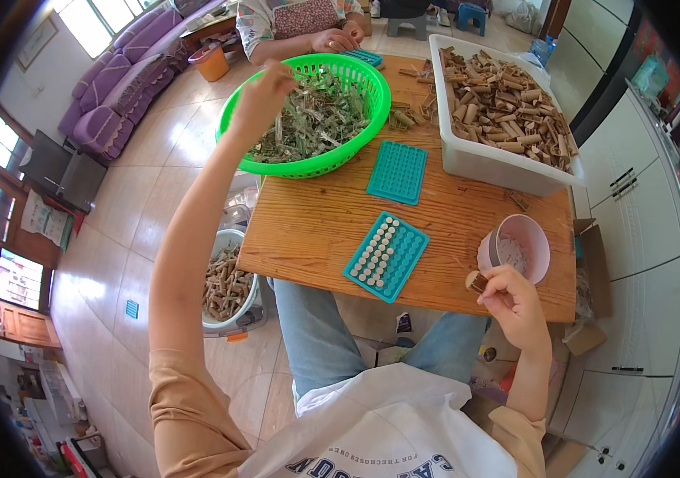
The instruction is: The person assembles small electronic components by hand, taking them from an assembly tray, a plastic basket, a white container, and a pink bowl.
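My right hand (515, 307), at the table's near right edge, pinches a short brown tube piece (475, 280) with a pale round end. Just beyond it stands a pinkish cup (542, 251) with whitish bits inside. My left hand (267, 92) is raised over the left rim of a green plastic basket (308, 167); its fingers are curled together, and what they hold, if anything, is hidden. Greyish-green shredded strips (324, 119) fill the basket. In front of me lies a teal tray (408, 259) with rows of white discs (373, 256) in its left part.
A second teal tray (397, 171) lies farther back. A white bin (499, 167) heaped with brown tube pieces takes the table's far right. Below the left edge stands a tub (252, 307) of similar pieces. Another person's hands (336, 40) work across the table.
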`<action>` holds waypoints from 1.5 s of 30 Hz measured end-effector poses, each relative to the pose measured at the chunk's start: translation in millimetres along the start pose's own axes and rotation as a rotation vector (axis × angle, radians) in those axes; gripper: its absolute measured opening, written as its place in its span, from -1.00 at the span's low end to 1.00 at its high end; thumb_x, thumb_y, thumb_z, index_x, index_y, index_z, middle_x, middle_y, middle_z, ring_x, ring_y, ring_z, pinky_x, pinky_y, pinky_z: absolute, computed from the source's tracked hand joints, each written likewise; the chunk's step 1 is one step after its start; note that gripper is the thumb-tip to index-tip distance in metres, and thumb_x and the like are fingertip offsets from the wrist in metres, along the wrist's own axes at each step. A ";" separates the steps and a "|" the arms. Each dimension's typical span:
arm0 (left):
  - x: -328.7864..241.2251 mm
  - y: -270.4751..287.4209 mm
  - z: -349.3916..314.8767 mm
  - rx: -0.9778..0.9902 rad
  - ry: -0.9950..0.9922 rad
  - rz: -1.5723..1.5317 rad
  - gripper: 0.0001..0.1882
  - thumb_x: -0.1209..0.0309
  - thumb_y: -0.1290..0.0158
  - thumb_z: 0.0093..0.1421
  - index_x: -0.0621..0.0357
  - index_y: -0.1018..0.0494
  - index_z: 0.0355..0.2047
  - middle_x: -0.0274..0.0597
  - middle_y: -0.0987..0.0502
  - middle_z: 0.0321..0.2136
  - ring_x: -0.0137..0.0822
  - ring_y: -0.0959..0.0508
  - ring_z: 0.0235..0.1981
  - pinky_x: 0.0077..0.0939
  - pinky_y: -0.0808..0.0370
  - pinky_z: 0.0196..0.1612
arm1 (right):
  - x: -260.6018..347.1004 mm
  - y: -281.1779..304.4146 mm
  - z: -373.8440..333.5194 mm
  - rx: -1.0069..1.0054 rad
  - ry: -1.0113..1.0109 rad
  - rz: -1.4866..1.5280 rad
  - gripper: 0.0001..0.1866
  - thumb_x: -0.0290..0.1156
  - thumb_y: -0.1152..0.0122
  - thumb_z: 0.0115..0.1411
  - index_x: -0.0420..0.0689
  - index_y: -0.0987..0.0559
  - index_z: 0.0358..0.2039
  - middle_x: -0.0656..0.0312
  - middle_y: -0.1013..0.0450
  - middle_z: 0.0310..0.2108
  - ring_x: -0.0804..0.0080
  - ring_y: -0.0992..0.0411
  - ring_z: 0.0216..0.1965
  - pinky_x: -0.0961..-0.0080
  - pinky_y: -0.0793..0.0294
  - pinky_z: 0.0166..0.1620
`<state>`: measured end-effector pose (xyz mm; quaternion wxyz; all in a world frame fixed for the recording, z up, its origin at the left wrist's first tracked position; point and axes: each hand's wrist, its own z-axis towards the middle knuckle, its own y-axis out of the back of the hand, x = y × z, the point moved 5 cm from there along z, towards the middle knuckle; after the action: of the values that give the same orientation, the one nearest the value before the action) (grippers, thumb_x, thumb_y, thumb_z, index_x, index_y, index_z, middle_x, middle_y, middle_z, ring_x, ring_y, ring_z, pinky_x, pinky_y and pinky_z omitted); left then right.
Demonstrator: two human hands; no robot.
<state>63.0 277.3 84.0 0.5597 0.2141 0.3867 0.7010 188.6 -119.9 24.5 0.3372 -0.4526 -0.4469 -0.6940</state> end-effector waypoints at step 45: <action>-141.4 32.7 -51.6 -0.135 0.333 -1.575 -0.71 0.39 0.08 0.13 0.25 -0.27 -0.15 -0.16 -0.39 -0.26 -0.44 -0.44 -0.31 -0.61 -0.44 -0.22 | -16.2 -23.1 -4.6 -0.443 0.019 0.484 -0.92 -0.57 0.01 0.04 -0.20 -0.34 -0.41 0.26 -0.28 -0.40 0.62 -0.30 -0.48 0.70 -0.31 -0.36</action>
<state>44.7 124.9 96.9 0.8361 -0.2626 0.4591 0.1453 172.8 -114.5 1.3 0.3898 -0.6017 -0.1615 -0.6782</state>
